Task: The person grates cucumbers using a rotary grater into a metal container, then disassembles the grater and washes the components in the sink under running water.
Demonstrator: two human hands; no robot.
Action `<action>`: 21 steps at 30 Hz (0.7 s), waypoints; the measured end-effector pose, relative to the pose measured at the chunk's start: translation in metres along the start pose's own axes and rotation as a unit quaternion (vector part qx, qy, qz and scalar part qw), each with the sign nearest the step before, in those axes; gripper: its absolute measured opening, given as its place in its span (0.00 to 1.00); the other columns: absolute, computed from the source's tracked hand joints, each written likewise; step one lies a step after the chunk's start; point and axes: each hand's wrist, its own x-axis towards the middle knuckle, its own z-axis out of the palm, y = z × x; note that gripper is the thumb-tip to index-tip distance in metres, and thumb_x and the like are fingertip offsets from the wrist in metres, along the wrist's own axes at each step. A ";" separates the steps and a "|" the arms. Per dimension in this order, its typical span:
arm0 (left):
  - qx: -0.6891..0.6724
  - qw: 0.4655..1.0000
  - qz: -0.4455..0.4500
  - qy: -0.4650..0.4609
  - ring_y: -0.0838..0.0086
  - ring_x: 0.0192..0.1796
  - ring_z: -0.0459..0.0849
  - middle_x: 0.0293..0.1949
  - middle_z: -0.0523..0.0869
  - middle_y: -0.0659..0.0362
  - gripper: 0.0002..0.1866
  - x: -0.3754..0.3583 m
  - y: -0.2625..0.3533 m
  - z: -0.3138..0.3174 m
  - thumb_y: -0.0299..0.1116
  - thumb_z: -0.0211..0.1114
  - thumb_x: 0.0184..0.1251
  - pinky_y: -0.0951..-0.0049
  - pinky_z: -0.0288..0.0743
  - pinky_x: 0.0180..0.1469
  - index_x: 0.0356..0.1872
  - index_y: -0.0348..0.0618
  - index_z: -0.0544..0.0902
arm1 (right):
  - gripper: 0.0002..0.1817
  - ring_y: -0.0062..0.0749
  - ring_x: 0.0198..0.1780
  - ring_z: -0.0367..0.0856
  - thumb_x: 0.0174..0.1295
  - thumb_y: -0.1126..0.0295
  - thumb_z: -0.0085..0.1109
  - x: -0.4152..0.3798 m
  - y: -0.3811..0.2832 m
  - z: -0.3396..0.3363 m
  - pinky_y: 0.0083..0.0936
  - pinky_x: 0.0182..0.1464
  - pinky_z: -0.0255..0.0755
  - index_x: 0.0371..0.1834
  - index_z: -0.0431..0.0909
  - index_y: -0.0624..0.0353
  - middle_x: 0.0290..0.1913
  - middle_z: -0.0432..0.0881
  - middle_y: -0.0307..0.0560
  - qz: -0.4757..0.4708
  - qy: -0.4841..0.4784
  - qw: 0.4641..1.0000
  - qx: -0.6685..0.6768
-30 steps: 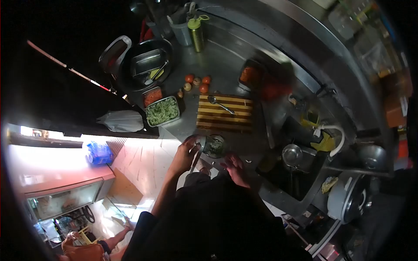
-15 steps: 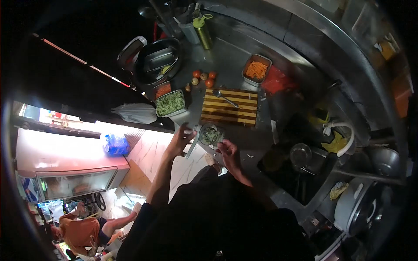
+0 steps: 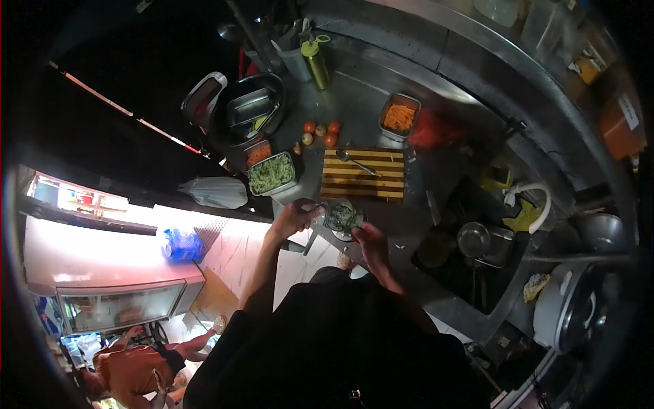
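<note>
A clear round container (image 3: 340, 217) with dark green bits inside is between my two hands, at the near edge of the steel counter. My left hand (image 3: 294, 219) is closed, its fingertips pinching the container's left rim. On the lower right side, my right hand (image 3: 372, 244) is closed on the same container; its exact grip is partly hidden. Just beyond lies a striped wooden cutting board (image 3: 361, 189) with a metal spoon (image 3: 357, 163) on it. To the left, a metal tray of shredded green vegetable (image 3: 271, 174) adjoins a smaller container of chopped red pieces (image 3: 258, 154).
Tomatoes (image 3: 331, 140) and small onions sit behind the board, near a tray of carrot sticks (image 3: 400, 117). A knife (image 3: 433, 208) lies right of the board, before the sink (image 3: 470, 273). Another person in an orange shirt (image 3: 133, 371) is at lower left.
My left hand has gone from loosely spread fingers to a pinch at the container's rim. The container and both hands have shifted slightly right. The whole view has tilted a little.
</note>
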 end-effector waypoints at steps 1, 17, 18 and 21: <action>0.009 1.000 -0.014 -0.026 0.75 0.27 0.82 0.28 0.85 0.53 0.48 0.003 0.001 -0.002 0.56 0.75 0.65 0.73 0.76 0.30 0.73 0.26 0.66 | 0.09 0.22 0.40 0.84 0.70 0.67 0.65 0.002 0.002 0.002 0.22 0.47 0.78 0.41 0.81 0.63 0.35 0.83 0.37 0.010 0.007 1.000 -0.007; -0.074 0.992 0.023 -0.097 0.77 0.27 0.82 0.27 0.87 0.54 0.34 0.007 0.000 -0.019 0.57 0.72 0.66 0.73 0.77 0.32 0.55 0.32 0.85 | 0.06 0.28 0.40 0.87 0.63 0.79 0.67 -0.016 -0.004 0.002 0.27 0.45 0.83 0.42 0.84 0.64 0.39 0.88 0.44 -0.007 0.106 0.994 -0.027; -0.052 0.992 0.027 -0.108 0.77 0.30 0.82 0.28 0.86 0.56 0.35 0.007 0.004 -0.021 0.58 0.72 0.67 0.73 0.76 0.33 0.58 0.32 0.83 | 0.05 0.27 0.39 0.86 0.63 0.79 0.67 -0.015 -0.003 0.003 0.26 0.45 0.82 0.41 0.84 0.63 0.38 0.87 0.44 -0.015 0.112 0.994 0.001; -0.017 0.990 0.057 -0.126 0.73 0.38 0.83 0.37 0.86 0.54 0.36 0.012 -0.004 -0.022 0.57 0.70 0.70 0.71 0.76 0.41 0.64 0.33 0.79 | 0.04 0.25 0.38 0.85 0.63 0.78 0.69 -0.016 -0.007 0.005 0.23 0.43 0.80 0.39 0.84 0.62 0.37 0.87 0.42 -0.020 0.107 0.994 0.025</action>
